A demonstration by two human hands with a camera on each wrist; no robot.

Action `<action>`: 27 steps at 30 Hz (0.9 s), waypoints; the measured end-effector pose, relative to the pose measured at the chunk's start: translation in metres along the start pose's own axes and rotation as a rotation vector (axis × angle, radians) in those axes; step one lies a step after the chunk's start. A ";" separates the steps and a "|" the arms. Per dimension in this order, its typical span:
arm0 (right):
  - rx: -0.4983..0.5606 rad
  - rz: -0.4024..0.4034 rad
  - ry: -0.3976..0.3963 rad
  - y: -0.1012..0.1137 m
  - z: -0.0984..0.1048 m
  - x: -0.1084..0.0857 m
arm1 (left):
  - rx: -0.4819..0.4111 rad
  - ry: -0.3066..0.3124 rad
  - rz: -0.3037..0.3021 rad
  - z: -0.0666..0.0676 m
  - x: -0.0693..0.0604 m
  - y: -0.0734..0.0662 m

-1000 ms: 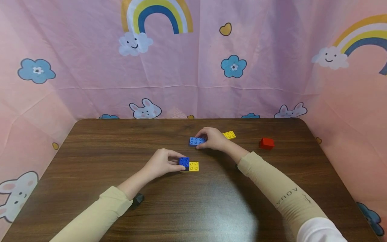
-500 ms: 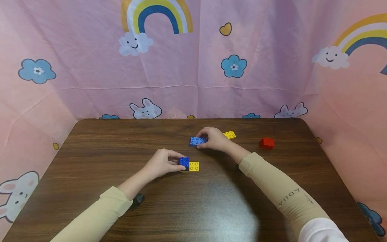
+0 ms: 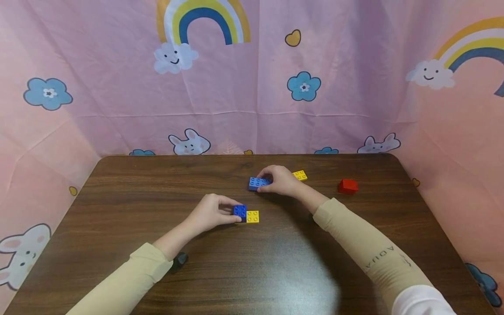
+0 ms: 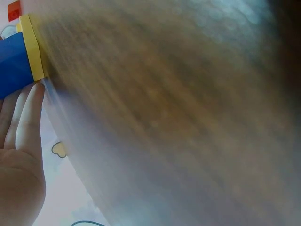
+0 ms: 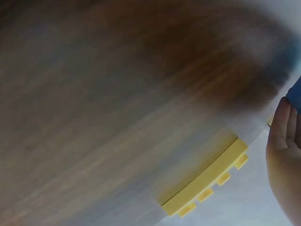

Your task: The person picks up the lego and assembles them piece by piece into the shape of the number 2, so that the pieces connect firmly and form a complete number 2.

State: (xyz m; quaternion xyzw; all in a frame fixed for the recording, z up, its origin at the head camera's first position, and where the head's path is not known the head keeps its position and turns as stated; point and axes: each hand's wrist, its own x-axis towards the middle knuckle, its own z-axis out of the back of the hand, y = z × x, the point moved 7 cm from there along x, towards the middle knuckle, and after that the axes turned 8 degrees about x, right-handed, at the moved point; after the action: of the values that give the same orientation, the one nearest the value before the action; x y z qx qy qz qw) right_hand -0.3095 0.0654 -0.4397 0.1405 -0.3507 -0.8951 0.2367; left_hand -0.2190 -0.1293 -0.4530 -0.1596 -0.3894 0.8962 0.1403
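Note:
Near the middle of the table, my left hand (image 3: 208,213) grips a dark blue square brick (image 3: 239,211) between thumb and fingers. That brick sits on the left part of a thin yellow brick (image 3: 253,216), whose right studs show; both also appear in the left wrist view. Farther back, my right hand (image 3: 280,180) pinches a lighter blue, longer studded brick (image 3: 257,183) by its right part, which the fingers partly cover. Just behind the right hand lies another thin yellow brick (image 3: 301,175), partly hidden by it. In the right wrist view that yellow brick (image 5: 207,176) shows edge-on.
A red brick (image 3: 348,187) rests on the wooden table (image 3: 252,271) toward the back right. A small black object (image 3: 180,260) shows beside the left wrist. Pink patterned cloth (image 3: 232,87) hangs behind the table and along both sides.
My right hand has shifted very slightly to the right with the lighter blue brick. The left hand and its bricks have stayed in place.

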 end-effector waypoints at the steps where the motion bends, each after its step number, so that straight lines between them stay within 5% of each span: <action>1: 0.004 -0.004 -0.001 0.000 0.001 0.000 | -0.001 0.000 -0.001 0.000 0.000 0.000; 27: 0.086 0.039 0.000 0.020 0.014 -0.016 | 0.013 -0.001 -0.026 0.000 -0.001 -0.003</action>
State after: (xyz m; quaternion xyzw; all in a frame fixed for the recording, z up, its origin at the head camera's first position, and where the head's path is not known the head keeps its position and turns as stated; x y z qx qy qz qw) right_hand -0.2952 0.0686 -0.4148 0.1436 -0.3915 -0.8744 0.2479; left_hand -0.2175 -0.1284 -0.4505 -0.1531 -0.3860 0.8968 0.1526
